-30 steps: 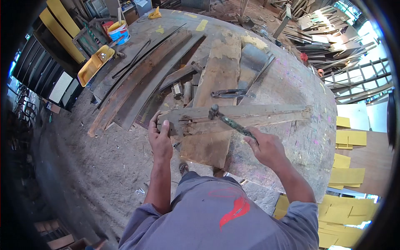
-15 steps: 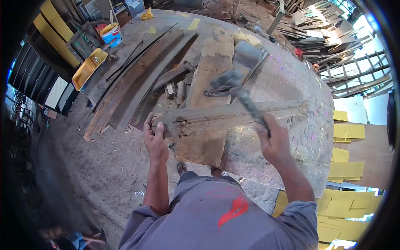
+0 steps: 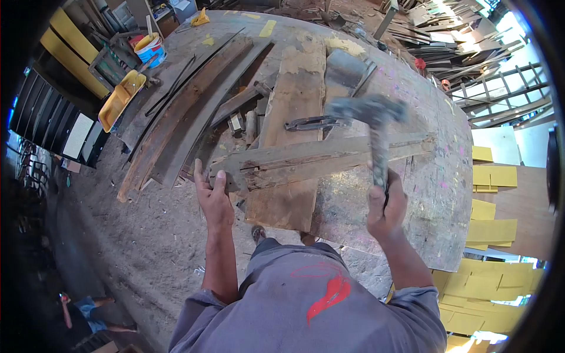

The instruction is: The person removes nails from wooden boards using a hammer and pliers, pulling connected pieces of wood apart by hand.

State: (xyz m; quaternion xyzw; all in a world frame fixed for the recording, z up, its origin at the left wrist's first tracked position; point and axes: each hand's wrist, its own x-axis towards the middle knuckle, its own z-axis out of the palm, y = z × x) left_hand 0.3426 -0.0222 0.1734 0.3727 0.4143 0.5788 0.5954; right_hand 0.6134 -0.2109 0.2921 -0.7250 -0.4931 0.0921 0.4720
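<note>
Left hand (image 3: 214, 202) pinches a cracked grey wooden plank (image 3: 318, 159) near the paint-spotted grey table's (image 3: 406, 200) near edge; right hand (image 3: 388, 210) clenches a dark metal hammer (image 3: 378, 125).

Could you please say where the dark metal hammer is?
In the head view, the hammer is right of centre, in the right hand, overlapping the long grey-brown wooden board.

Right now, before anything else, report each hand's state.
Left hand: holding the weathered board at its left end, thumb on top.
Right hand: closed around the handle of the hammer, its head raised.
</note>
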